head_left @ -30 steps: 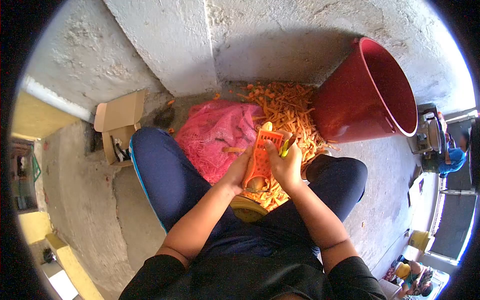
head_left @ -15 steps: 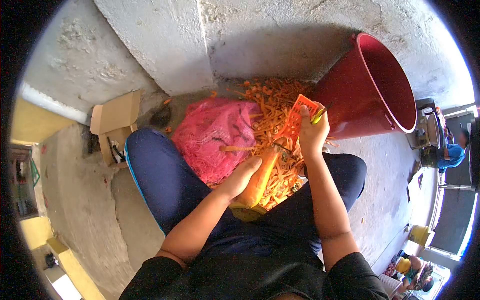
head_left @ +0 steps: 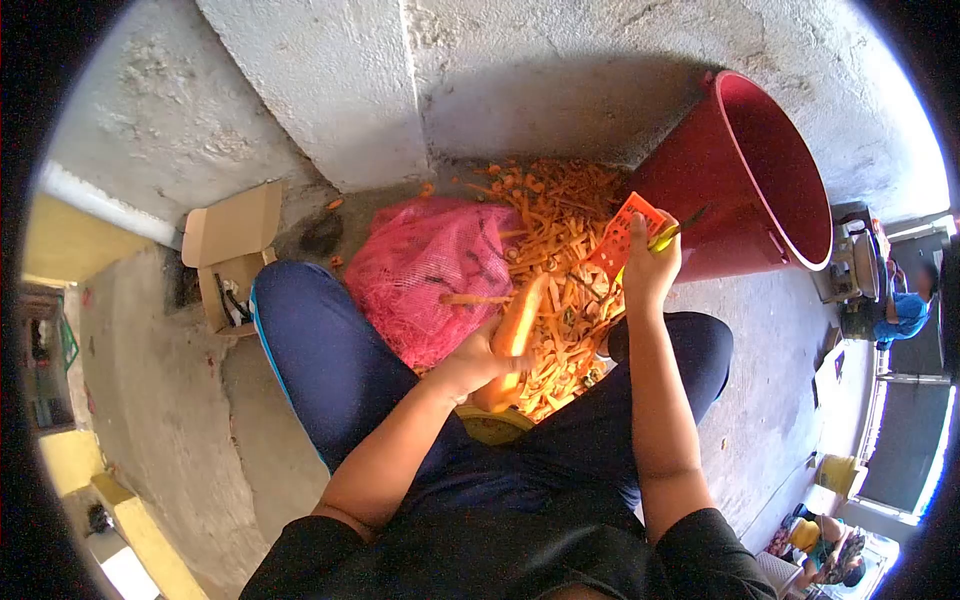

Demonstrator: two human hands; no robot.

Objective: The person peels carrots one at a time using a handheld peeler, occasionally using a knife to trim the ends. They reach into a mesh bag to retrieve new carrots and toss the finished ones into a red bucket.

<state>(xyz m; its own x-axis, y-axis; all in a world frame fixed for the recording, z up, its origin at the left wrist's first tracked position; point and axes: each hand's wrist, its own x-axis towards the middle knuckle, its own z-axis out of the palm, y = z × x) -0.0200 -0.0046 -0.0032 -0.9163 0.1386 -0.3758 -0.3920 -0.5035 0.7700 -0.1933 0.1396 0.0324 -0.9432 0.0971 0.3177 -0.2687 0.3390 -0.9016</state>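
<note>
My left hand [head_left: 474, 366] is wrapped round a large peeled-looking carrot [head_left: 518, 325], which tilts with its far end over the peelings. In my right hand [head_left: 650, 275] are a flat orange plastic tool with holes [head_left: 620, 232] and a knife with a yellow handle [head_left: 664, 237], whose dark blade points away to the right. The right hand is apart from the carrot. Below both hands spreads a heap of orange carrot peelings [head_left: 565, 375]. The rim of a yellow container [head_left: 497, 428] shows under the carrot's near end.
A pink mesh sack [head_left: 430, 270] lies left of the peelings. At the right, a big dark red tub [head_left: 690, 190] leans on its side near the wall. An open cardboard box [head_left: 235, 250] stands at the left. Two people [head_left: 908, 312] are far off at the right.
My right hand has moved right, away from the carrot, with the orange tool and knife. The carrot has turned more upright, and my left fingers now reach across it.
</note>
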